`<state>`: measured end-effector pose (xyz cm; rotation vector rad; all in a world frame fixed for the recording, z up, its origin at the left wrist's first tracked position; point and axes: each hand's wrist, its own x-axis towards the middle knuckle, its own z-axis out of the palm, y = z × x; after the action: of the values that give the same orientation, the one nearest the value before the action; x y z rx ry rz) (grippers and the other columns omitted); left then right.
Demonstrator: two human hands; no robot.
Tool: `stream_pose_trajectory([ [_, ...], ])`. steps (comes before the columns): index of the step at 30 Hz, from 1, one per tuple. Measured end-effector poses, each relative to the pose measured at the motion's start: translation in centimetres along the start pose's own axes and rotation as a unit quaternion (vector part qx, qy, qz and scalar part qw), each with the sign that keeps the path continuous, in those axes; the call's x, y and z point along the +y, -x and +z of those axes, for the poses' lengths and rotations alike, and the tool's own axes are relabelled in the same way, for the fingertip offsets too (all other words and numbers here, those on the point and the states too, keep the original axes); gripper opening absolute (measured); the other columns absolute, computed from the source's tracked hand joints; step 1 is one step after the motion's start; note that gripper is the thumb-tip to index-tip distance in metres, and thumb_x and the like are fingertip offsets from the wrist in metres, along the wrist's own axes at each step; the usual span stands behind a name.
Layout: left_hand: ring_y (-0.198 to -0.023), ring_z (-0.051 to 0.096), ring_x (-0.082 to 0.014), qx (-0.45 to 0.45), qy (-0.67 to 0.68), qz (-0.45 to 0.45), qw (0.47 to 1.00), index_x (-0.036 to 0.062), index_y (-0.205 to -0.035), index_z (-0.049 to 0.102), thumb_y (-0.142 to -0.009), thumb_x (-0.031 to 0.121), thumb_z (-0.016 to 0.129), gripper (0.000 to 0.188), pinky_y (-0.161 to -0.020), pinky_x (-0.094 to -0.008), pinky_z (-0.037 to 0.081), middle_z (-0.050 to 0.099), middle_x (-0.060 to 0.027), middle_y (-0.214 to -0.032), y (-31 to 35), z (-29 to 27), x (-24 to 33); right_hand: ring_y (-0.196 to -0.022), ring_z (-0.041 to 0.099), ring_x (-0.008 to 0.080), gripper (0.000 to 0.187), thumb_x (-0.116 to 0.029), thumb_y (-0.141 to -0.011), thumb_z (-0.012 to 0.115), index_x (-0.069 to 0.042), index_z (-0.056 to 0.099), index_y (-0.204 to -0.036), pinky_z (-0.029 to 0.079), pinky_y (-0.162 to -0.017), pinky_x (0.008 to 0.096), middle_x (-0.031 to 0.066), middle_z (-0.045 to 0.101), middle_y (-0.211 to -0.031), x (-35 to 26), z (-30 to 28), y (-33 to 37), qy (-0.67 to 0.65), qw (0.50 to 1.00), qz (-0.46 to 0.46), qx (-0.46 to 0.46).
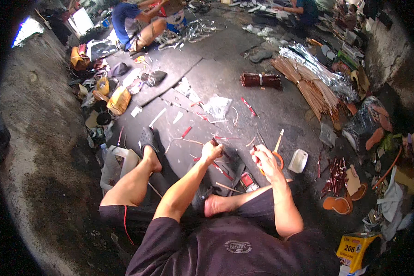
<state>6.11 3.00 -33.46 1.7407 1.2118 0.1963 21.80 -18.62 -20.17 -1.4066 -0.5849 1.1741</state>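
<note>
1. At lower right: yellow container (353, 252) with dark printed lettering and numerals; dark shirt (280, 246) bears one pale chest logo.
2. Left hand (212, 151): forearm slants up-right, fingers curled round a small dark piece (214, 140); exact grip unclear.
3. Right hand (265, 160): forearm slants up-left, fingers pinching a dark-red piece (255, 148). Hands apart, pieces at fingertips, above floor.
4. Orange-handled scissors (279, 161) just beside right hand; contact can't tell.
5. Count: one scissors, one white tray (299, 161), one banded dark-red bundle (269, 81), two co-workers.
</note>
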Motion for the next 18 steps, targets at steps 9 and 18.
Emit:
stream_pose_trajectory([
  [9, -0.090, 0.064, -0.0124, -0.113, 0.231, 0.192, 0.947, -0.0044, -0.113, 0.062, -0.096, 0.026, 0.062, 0.035, -0.089, -0.0298, 0.054, 0.064, -0.0076, -0.097, 10.1, -19.9, 20.3, -0.070, 0.059, 0.0068, 0.020, -0.016, -0.098, 0.061, -0.002, 0.061, -0.111, 0.048, -0.061, 0.0214, 0.0068, 0.070, -0.089, -11.7, 6.8, 1.4, 0.037, 0.985, -0.158, -0.062],
  [18, -0.109, 0.063, -0.0176, -0.199, 0.365, 0.114, 0.902, -0.0033, -0.132, 0.055, -0.103, 0.027, 0.049, 0.042, -0.102, -0.0344, 0.048, 0.064, -0.0110, -0.122, 17.1, -22.5, 17.7, -0.084, 0.067, 0.0112, 0.017, -0.015, -0.096, 0.064, 0.001, 0.063, -0.101, 0.053, -0.077, 0.0263, 0.0069, 0.071, -0.087, -15.0, 12.5, 2.1, 0.048, 0.972, -0.212, -0.090],
])
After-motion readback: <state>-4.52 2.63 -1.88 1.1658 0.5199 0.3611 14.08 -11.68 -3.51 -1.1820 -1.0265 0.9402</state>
